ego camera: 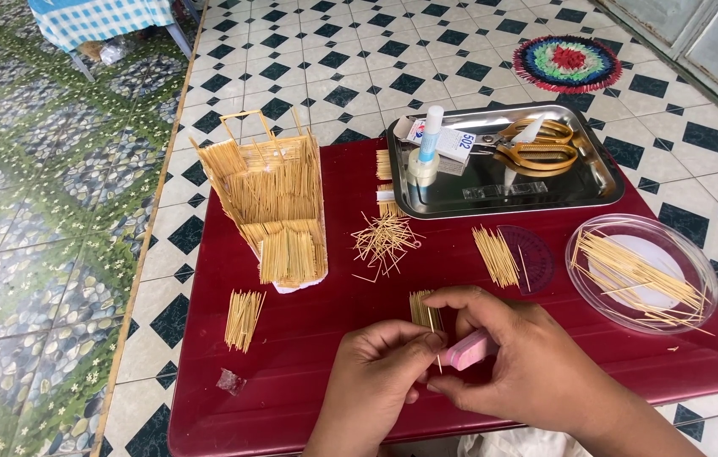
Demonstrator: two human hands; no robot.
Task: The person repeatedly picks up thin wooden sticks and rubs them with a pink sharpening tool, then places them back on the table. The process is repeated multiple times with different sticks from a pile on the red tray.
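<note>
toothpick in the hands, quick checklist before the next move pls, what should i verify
1. Toothpick pinched by left hand: ok, thumb and forefinger close on it.
2. Pink tool held by right hand: ok, it meets the toothpick; its edge cannot be made out.
3. Glued toothpick panel lying flat on the red table: ok, just behind the hands.
4. Spare sticks in the clear round dish: ok, plenty.
5. Glue tube within reach in the steel tray: ok, standing upright; capped or not, cannot tell.
6. Toothpick house model away from the hands: ok.
</note>
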